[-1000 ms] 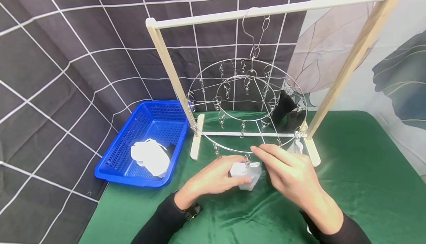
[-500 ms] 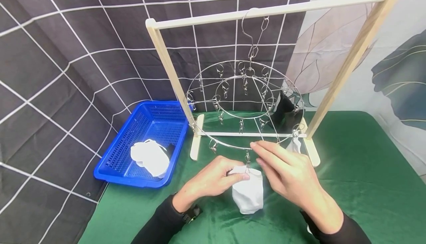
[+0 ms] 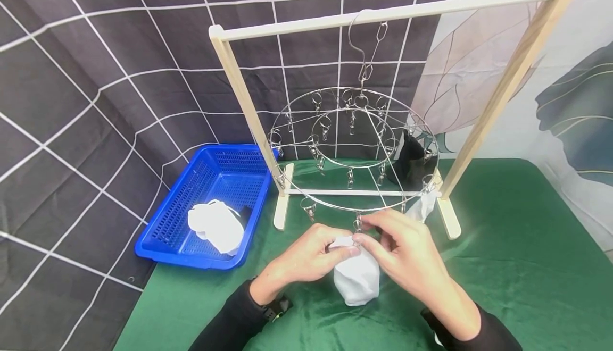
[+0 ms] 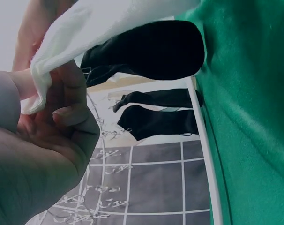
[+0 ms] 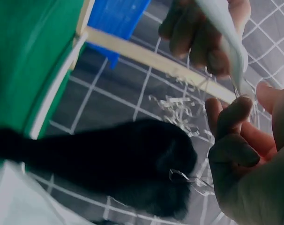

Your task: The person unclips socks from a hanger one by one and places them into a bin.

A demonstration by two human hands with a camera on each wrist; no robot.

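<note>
In the head view my left hand [image 3: 311, 255] pinches the upper edge of a white sock [image 3: 356, 282], which hangs down in front of the round metal drying hanger [image 3: 321, 202]. My right hand [image 3: 407, 250] pinches a small metal clip [image 3: 357, 223] on the hanger's front rim, right at the sock's top edge. The right wrist view shows the thumb and fingertips around the clip, beside the white sock [image 5: 226, 33]. Whether the clip's jaws bite the cloth cannot be made out. In the left wrist view the sock [image 4: 95, 33] stretches from between thumb and fingers.
Black socks [image 3: 414, 162] and another white piece [image 3: 421, 207] hang from the hanger's right side. A wooden rack [image 3: 392, 16] carries the hanger. At left, a blue basket [image 3: 165, 250] holds white cloth [image 3: 217, 226] and something dark. Green cloth [image 3: 507, 266] covers the table.
The white sock, earlier bunched and blurred, now hangs down full length. My right hand has gone from straight fingers by the rim to pinching the clip. The left hand keeps hold of the sock.
</note>
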